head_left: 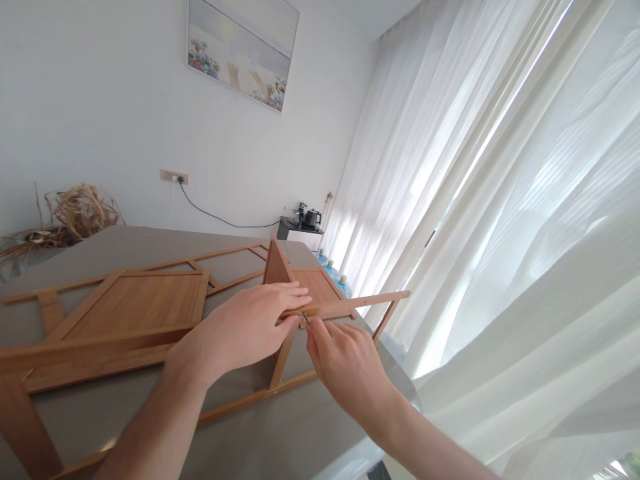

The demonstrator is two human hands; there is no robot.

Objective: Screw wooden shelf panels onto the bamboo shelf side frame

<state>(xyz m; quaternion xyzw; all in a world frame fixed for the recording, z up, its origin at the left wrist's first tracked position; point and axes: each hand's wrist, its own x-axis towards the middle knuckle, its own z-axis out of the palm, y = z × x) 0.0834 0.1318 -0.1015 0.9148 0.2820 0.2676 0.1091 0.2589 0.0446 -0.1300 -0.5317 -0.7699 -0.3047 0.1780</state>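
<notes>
My left hand is closed around a wooden rail at the panel's edge, fingers on top and thumb below. My right hand pinches a small metal screw against the side of the wooden rail. How deep the screw sits cannot be made out. Behind the left fingers a wooden panel stands upright, joined to the rail near my hands. A second flat panel lies beyond it. Part of the joint is hidden by my fingers.
More wooden frame pieces with a slatted panel lie at left on the grey table. Dried plants are at the far left. A black kettle stands on a small cabinet, with water bottles near white curtains.
</notes>
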